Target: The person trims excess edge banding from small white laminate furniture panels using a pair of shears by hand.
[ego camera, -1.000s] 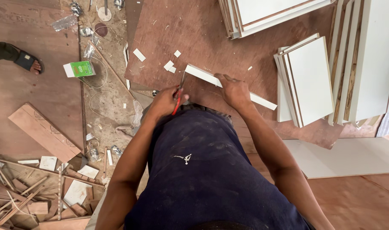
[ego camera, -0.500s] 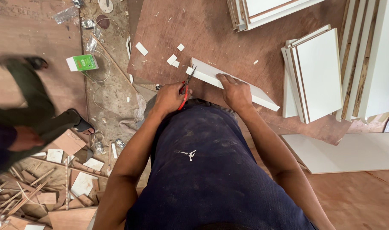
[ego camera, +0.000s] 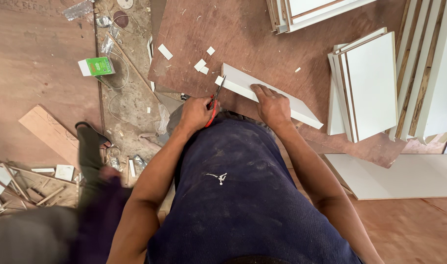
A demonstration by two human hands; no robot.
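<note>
My left hand (ego camera: 195, 113) grips a red-handled cutting tool (ego camera: 214, 103) whose blade points up at the near end of a long white board (ego camera: 292, 105). My right hand (ego camera: 272, 105) lies flat on that board and presses it onto the brown plywood sheet (ego camera: 252, 34). A small white offcut (ego camera: 218, 80) sits right at the blade tip. More small white chips (ego camera: 202, 66) lie just beyond it on the plywood.
Stacks of white panels (ego camera: 367, 85) lean at the right, more (ego camera: 301, 10) at the top. A green box (ego camera: 96, 66) lies on the dusty floor at left. Wood scraps (ego camera: 22, 186) pile at lower left, where another person's leg (ego camera: 89, 151) passes.
The other person has walked from the upper left toward the lower left. My hands stay on the tool and the board, with the view shifted slightly.
</note>
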